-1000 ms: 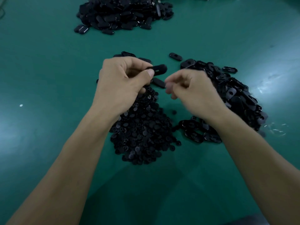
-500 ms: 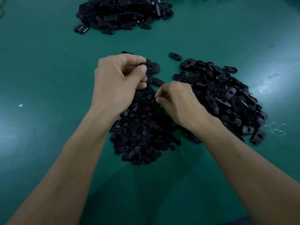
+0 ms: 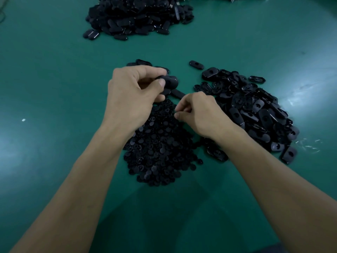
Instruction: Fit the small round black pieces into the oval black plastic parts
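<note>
Now, oval part [image 3: 171, 82] in left hand [image 3: 133, 96], pointing right

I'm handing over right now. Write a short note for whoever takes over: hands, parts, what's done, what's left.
Left hand: pinches one oval part above the table.
Right hand: fingertips pinched at the top of the round pile; cannot tell if it has a piece.
Oval pile: to the right, many parts with open holes.
Far pile: probably finished parts.
Done: oval picked up.
Left: get a round piece, fit it into the held oval, then work through the oval pile.
</note>
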A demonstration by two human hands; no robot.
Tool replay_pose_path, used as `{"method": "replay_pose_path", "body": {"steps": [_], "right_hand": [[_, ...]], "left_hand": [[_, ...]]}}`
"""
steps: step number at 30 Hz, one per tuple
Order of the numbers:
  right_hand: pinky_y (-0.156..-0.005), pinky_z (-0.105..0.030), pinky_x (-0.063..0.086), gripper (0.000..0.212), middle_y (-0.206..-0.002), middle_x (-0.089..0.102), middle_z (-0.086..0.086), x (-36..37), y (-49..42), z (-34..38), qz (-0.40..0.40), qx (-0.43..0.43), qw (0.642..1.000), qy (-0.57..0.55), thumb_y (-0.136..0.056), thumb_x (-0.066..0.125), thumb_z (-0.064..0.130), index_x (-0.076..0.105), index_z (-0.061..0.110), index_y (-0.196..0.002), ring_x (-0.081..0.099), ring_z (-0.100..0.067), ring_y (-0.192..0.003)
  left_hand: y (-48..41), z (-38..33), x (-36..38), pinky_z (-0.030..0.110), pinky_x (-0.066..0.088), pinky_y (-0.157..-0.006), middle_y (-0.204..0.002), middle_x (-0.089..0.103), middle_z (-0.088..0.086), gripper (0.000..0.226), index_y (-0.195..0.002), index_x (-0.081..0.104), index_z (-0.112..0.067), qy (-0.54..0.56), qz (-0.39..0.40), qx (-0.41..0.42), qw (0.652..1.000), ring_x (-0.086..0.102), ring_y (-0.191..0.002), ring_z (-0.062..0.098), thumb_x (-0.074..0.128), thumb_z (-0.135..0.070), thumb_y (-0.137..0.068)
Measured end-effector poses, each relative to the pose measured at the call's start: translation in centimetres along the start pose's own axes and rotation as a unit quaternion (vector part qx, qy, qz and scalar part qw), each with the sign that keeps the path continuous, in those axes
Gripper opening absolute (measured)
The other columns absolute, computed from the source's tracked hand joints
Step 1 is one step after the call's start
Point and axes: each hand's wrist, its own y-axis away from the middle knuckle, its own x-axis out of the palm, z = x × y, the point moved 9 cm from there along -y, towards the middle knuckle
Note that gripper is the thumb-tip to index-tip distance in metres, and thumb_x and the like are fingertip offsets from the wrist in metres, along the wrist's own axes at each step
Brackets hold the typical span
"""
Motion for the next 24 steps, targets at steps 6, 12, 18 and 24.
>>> {"method": "replay_pose_path", "body": {"steps": [6,12,18,24], "right_hand": [[-0.056,-0.007,0.040,0.016,-0.087,0.064,0.009,-0.3,0.0,0.0,-0.009,-0.024,0.999,-0.036,-0.095,0.069,0.027,0.058,0.030,-0.085,0.059,-0.005,-0.078],[-0.065,-0.023,0.050,0.016,-0.073,0.071,0.008,-3.9,1.2,0.1,-0.160,-0.065,0.965,-0.197,-0.092,0.072,0.020,0.063,0.031,-0.083,0.067,-0.008,-0.071],[-0.063,-0.017,0.049,0.017,-0.078,0.072,0.001,-6.0,2.7,2.3,-0.201,-0.126,0.946,-0.222,-0.093,0.069,0.015,0.074,0.031,-0.091,0.057,-0.002,-0.066],[-0.073,-0.015,0.050,0.021,-0.081,0.070,0.013,-5.8,2.9,4.1,-0.165,-0.144,0.956,-0.197,-0.095,0.068,0.012,0.070,0.032,-0.097,0.065,0.001,-0.076]], "left_hand": [[0.0,0.0,0.0,0.028,0.062,-0.075,-0.081,0.077,-0.008,0.021,-0.099,0.075,-0.027,0.008,-0.001,0.004,1.000,0.075,-0.073,0.010,0.073,-0.008,-0.092],[0.1,-0.3,-0.3,0.024,0.060,-0.071,-0.080,0.077,-0.009,0.020,-0.093,0.075,-0.029,-0.007,-0.016,0.012,1.000,0.075,-0.070,0.009,0.074,-0.009,-0.090],[0.2,-0.6,0.0,0.025,0.060,-0.070,-0.075,0.076,-0.008,0.021,-0.090,0.074,-0.026,-0.001,-0.003,0.016,1.000,0.075,-0.070,0.010,0.073,-0.004,-0.089],[0.3,-0.9,0.6,0.027,0.061,-0.072,-0.078,0.077,-0.002,0.015,-0.094,0.075,-0.017,0.032,0.018,0.014,0.999,0.076,-0.074,0.014,0.073,-0.003,-0.089]]}}
